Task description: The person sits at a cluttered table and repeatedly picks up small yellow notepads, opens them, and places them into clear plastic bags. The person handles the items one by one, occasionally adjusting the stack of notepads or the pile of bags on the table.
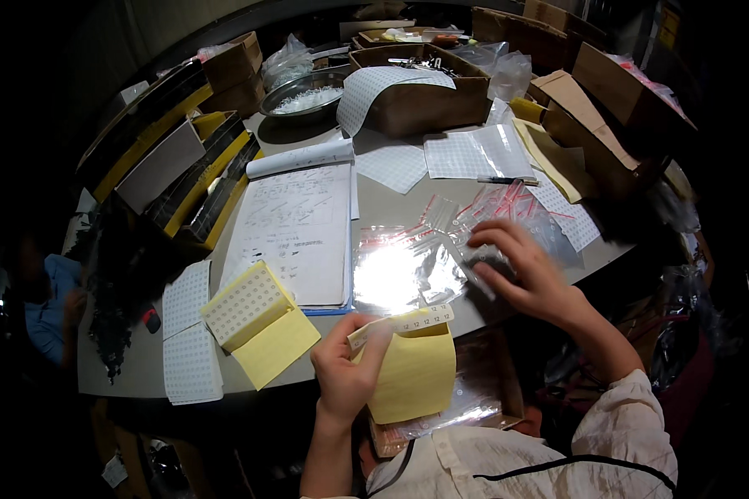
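Note:
My left hand is closed on a yellow-backed label sheet, thumb on top, at the table's front edge. A row of small white printed labels runs along the sheet's upper edge. My right hand is over a spread of clear zip bags with red strips, its thumb and fingers apart. Whether a fingertip touches a bag, I cannot tell. Glare whitens part of the bags. To the left of my left hand lies another yellow label sheet, partly peeled, beside white label sheets.
A clipboard of handwritten paper lies mid-table. Behind it stand a metal bowl of small white pieces and a cardboard box. Black-and-yellow bins line the left; more boxes the right. Another person sits far left.

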### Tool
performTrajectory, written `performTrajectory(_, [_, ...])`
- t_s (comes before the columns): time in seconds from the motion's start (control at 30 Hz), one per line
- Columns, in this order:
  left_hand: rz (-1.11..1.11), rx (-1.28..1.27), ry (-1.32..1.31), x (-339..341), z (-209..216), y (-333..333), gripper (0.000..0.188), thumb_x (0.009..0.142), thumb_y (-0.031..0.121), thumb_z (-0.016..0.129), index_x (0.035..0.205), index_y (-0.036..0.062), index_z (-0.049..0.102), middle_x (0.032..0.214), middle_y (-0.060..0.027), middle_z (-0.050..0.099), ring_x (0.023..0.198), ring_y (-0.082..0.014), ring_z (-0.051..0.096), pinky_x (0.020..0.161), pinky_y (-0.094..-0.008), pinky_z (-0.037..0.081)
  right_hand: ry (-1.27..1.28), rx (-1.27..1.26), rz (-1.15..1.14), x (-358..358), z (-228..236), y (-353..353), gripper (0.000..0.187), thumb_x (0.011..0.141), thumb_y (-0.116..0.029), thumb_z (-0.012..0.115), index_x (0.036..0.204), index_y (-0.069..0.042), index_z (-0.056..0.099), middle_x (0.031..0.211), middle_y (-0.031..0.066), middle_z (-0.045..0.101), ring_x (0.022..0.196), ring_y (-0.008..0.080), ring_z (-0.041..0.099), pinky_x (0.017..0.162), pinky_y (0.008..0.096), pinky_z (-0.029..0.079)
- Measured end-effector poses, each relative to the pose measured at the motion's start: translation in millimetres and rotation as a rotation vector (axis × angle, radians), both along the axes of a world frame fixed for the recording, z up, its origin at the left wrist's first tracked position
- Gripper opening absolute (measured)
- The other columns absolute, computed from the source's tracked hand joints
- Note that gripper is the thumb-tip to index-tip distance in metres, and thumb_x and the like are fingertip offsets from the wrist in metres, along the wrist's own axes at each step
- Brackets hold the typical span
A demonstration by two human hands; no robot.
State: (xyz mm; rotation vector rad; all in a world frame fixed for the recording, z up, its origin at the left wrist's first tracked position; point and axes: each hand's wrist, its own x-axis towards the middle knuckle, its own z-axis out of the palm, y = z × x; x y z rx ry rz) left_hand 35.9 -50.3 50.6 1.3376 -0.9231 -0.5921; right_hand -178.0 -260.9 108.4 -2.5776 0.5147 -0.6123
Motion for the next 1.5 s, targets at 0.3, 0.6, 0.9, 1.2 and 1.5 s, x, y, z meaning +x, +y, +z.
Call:
performTrajectory(0.3, [-0.048,0.022,-0.061,2.0,-2.0,1.6,0.012,0.097,0.007,0.071,0.101,-0.0039,0.069,0.085,-0.0006,0.069,0.074,-0.0036,0.061,0.064,-0.0189,0.047,-0.033,0.075,0.331,29.0,-19.1,25.8,0.022,0.093,-0.015,0.073,0.109,-0.003,0.064,0.101,0.0113,0.065,0.095,0.0281,0.064,0.082,0.0368,0.051])
performTrajectory(0.6, [0.010,0.083,-0.068,-1.0,5.1,-7.1,0.011,0.096,0.007,0.071,0.096,-0.0041,0.070,0.082,-0.0001,0.069,0.075,-0.0042,0.060,0.066,-0.0207,0.046,-0.182,-0.598,0.260,24.7,-31.6,43.6,0.033,0.072,-0.009,0.071,0.104,-0.001,0.067,0.097,0.0094,0.063,0.087,0.0255,0.063,0.078,0.0376,0.052])
performTrajectory(0.9, [0.046,0.177,-0.122,3.6,10.6,-12.6,0.017,0.095,0.016,0.071,0.093,-0.0011,0.071,0.074,-0.0087,0.071,0.070,-0.0095,0.064,0.066,-0.0288,0.052,-0.110,-0.835,0.650,18.3,-12.7,37.4,0.026,0.073,-0.012,0.066,0.097,-0.006,0.070,0.096,0.0033,0.063,0.085,0.0188,0.061,0.081,0.0333,0.053])
performTrajectory(1.2, [0.049,0.155,-0.091,4.5,10.7,-10.2,0.014,0.095,0.013,0.071,0.094,-0.0012,0.071,0.077,-0.0067,0.072,0.071,-0.0089,0.064,0.067,-0.0274,0.051,0.255,0.129,0.227,75.2,11.8,-30.5,0.021,0.090,-0.016,0.073,0.101,0.000,0.065,0.089,0.0162,0.066,0.079,0.0333,0.064,0.071,0.0418,0.051])
performTrajectory(1.5, [-0.004,0.095,-0.131,3.9,5.8,-4.8,0.009,0.094,0.007,0.073,0.095,-0.0023,0.072,0.082,-0.0016,0.071,0.075,-0.0062,0.062,0.068,-0.0233,0.050,0.493,0.052,-0.082,54.2,-1.0,-54.3,0.038,0.091,-0.035,0.079,0.093,0.000,0.064,0.083,0.0185,0.068,0.080,0.0354,0.069,0.071,0.0425,0.052])
